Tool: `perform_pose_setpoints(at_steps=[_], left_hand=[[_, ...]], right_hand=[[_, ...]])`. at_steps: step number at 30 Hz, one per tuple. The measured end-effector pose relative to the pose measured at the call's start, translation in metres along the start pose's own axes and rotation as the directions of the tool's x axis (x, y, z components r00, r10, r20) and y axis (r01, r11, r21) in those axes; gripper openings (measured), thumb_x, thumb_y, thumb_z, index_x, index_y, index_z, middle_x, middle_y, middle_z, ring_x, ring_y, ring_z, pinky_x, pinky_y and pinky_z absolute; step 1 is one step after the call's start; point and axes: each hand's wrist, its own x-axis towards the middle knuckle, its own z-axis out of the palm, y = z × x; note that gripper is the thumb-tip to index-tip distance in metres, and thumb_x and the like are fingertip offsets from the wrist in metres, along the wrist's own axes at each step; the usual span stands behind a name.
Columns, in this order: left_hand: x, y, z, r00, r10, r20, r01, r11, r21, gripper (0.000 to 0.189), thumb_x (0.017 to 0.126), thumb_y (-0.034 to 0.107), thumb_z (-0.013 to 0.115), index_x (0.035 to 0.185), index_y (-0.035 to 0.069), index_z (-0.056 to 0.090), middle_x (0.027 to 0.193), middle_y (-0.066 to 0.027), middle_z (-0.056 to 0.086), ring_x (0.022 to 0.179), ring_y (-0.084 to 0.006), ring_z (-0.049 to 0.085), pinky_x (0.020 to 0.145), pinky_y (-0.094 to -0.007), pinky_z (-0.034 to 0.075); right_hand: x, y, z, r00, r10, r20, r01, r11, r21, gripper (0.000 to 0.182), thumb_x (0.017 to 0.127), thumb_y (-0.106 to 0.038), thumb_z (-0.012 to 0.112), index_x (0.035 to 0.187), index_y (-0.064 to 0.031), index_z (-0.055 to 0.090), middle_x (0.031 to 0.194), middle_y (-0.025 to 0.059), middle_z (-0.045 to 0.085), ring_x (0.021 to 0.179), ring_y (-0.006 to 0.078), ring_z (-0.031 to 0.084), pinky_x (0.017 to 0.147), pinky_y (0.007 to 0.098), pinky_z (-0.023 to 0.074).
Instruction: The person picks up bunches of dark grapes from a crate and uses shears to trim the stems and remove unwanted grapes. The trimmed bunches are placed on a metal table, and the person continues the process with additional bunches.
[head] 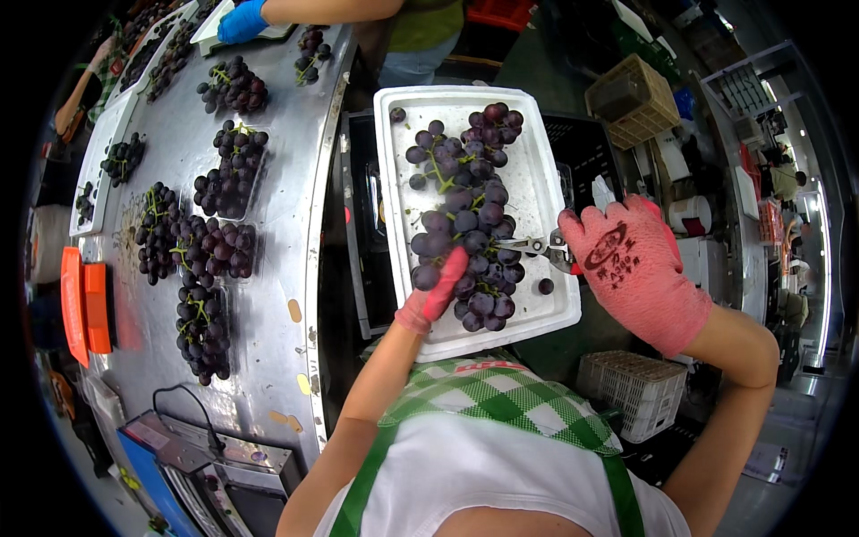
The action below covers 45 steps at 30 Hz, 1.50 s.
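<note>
A large bunch of dark purple grapes [470,201] with green stems lies over a white foam tray [537,161]. My left hand [439,292], in a pink and red glove, holds the bunch from its lower left side; most of its fingers are hidden by the grapes. In my right hand [634,268], gloved in pink, is a pair of small pruning snips [540,246] with red showing at the handle. The metal blades reach to the right side of the bunch, their tips among the grapes. Loose grapes rest in the tray, one at the lower right [545,286] and one in the top left corner.
At left, a metal table [288,221] bears several grape bunches [235,174], some in clear plastic boxes, and an orange plastic object [87,305]. A co-worker's blue-gloved hand [243,21] is at the table's far end. Plastic crates [634,101] stand right; a machine [221,463] sits lower left.
</note>
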Motion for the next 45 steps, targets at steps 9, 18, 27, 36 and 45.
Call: perform_pose_setpoints(at_steps=[9, 18, 27, 36, 45], left_hand=[[0.002, 0.000, 0.004, 1.000, 0.007, 0.005, -0.007, 0.999, -0.043, 0.049, 0.092, 0.032, 0.049, 0.134, 0.010, 0.033, 0.126, -0.0029, 0.043, 0.113, -0.0149, 0.043, 0.095, -0.0317, 0.037], [0.014, -0.001, -0.006, 0.994, -0.056, 0.090, 0.087, 0.916, -0.391, 0.058, 0.092, 0.045, 0.040, 0.136, 0.009, 0.028, 0.133, -0.0059, 0.039, 0.120, -0.0183, 0.041, 0.100, -0.0335, 0.035], [0.008, 0.030, 0.014, 0.975, -0.065, 0.211, 0.171, 0.829, -0.533, 0.088, 0.079, 0.074, 0.026, 0.130, 0.004, 0.036, 0.116, -0.0177, 0.052, 0.097, -0.0305, 0.057, 0.078, -0.0413, 0.051], [0.008, 0.017, 0.005, 0.989, -0.102, 0.111, 0.137, 0.918, -0.372, 0.084, 0.080, 0.073, 0.030, 0.132, 0.007, 0.034, 0.116, -0.0129, 0.050, 0.098, -0.0276, 0.054, 0.082, -0.0385, 0.048], [0.002, 0.010, 0.006, 0.991, -0.120, 0.059, 0.131, 0.957, -0.259, 0.065, 0.090, 0.052, 0.039, 0.138, 0.011, 0.025, 0.133, -0.0063, 0.039, 0.117, -0.0205, 0.043, 0.096, -0.0354, 0.038]], right_hand=[[0.001, 0.005, 0.001, 0.998, -0.045, -0.039, 0.057, 0.918, 0.391, 0.027, 0.076, -0.017, 0.054, 0.102, -0.0095, 0.051, 0.078, 0.0023, 0.054, 0.074, 0.0175, 0.057, 0.075, 0.0337, 0.0407], [-0.029, 0.021, -0.003, 0.984, 0.144, -0.106, -0.117, 0.966, 0.229, 0.046, 0.069, -0.021, 0.066, 0.111, -0.0118, 0.050, 0.084, 0.0037, 0.055, 0.080, 0.0207, 0.056, 0.079, 0.0350, 0.0388], [-0.059, -0.041, 0.120, 0.888, 0.018, 0.460, -0.237, 0.874, 0.424, 0.056, 0.069, -0.046, 0.061, 0.109, -0.0098, 0.049, 0.094, 0.0095, 0.054, 0.088, 0.0254, 0.054, 0.086, 0.0387, 0.0346], [-0.083, -0.013, 0.104, 0.953, 0.115, 0.280, -0.257, 0.795, 0.550, 0.050, 0.067, -0.036, 0.065, 0.107, -0.0109, 0.049, 0.094, 0.0091, 0.056, 0.091, 0.0268, 0.055, 0.084, 0.0391, 0.0365], [-0.050, 0.006, 0.056, 0.980, 0.193, -0.043, -0.107, 0.700, 0.706, 0.045, 0.066, -0.017, 0.070, 0.107, -0.0109, 0.053, 0.080, 0.0071, 0.056, 0.075, 0.0269, 0.057, 0.068, 0.0378, 0.0428]])
